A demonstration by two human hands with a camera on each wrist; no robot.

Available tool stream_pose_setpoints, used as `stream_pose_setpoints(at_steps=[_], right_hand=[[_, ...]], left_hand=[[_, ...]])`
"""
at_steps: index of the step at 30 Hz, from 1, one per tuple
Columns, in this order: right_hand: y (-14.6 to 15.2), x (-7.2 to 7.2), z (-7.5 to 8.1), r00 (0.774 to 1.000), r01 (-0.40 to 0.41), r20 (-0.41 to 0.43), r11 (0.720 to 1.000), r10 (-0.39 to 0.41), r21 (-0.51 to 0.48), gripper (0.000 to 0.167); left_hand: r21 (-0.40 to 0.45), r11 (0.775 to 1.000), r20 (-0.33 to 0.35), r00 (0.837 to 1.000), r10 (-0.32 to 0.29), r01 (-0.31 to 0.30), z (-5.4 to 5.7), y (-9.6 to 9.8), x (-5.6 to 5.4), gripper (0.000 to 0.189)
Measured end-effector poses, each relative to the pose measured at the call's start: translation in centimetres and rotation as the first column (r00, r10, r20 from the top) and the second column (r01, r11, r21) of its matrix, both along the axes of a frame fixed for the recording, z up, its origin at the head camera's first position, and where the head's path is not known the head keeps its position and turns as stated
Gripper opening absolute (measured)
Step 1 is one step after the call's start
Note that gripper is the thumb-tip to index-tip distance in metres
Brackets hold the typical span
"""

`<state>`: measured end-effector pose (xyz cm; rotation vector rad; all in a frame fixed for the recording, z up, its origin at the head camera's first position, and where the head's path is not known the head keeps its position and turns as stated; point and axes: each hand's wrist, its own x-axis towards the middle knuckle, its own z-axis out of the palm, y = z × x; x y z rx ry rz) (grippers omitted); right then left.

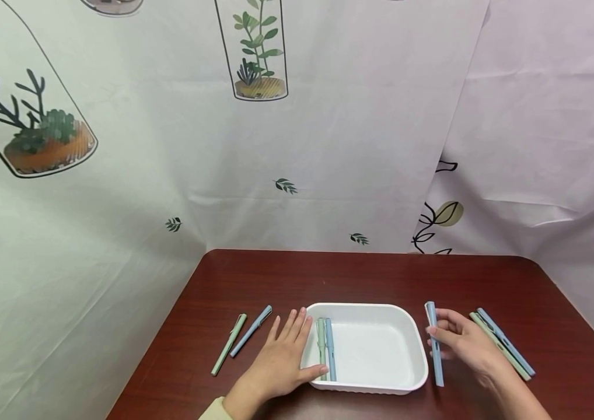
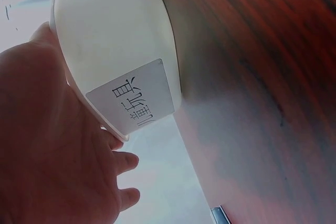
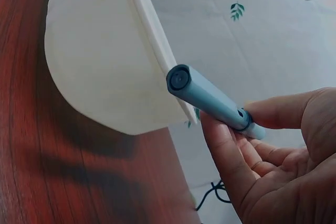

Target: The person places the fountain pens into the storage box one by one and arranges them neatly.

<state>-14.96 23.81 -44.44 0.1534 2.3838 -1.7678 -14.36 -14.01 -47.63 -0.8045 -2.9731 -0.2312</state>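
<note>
A white plastic tray sits on the table with a green pen and a blue pen side by side along its left inner wall. Spread over the tray's left rim is my left hand, its fingers straight and its thumb reaching across the near corner. The left wrist view shows a printed label on the tray's side. Just right of the tray, my right hand pinches another blue pen between thumb and fingers. That pen stays outside the tray, one end toward me.
Left of the tray lie a green pen and a blue pen, slanted. Beyond my right hand, a blue pen and a green pen lie together. A patterned cloth hangs behind the dark red table.
</note>
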Motion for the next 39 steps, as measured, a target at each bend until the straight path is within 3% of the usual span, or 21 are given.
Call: stream_pose_setpoints(at_steps=[14, 39], right_hand=[[-1.8, -0.3, 0.2, 0.999, -0.046, -0.031, 0.994, 0.043, -0.098, 0.064], [-6.2, -0.9, -0.1, 0.998, -0.058, -0.006, 0.995, 0.057, -0.086, 0.063]], left_hand=[[0.007, 1.0, 0.011, 1.0, 0.011, -0.011, 0.0, 0.0, 0.1, 0.1], [0.018, 1.0, -0.011, 1.0, -0.002, 0.002, 0.1, 0.0, 0.1, 0.097]])
